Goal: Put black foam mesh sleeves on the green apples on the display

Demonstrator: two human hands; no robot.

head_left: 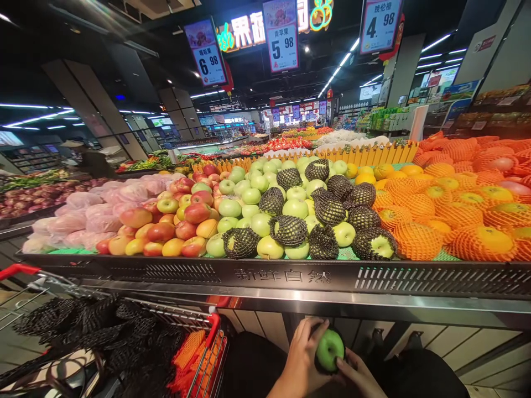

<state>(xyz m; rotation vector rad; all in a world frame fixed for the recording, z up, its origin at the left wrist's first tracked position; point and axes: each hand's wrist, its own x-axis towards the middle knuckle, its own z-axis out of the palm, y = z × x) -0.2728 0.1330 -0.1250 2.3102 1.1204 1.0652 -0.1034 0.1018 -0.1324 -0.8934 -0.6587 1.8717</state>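
A green apple (331, 349) sits between my two hands, low in front of the fruit stand, its stem end facing me. Dark netting shows around its edge, most of it hidden by the apple and fingers. My left hand (302, 359) curls around the apple from the left, fingers over its top. From the right, my right hand (357, 376) presses thumb and fingers against its lower side. On the stand above lie loose green apples (260, 224) and several apples in black foam nets (287, 230).
A shopping cart (209, 348) at lower left holds a heap of black foam nets (87, 323) and orange foam nets (187, 359). The stand's front edge (286, 276) runs across. Red-yellow apples (161, 232), pink-wrapped fruit (103, 215) and orange-netted oranges (417, 240) flank the green apples.
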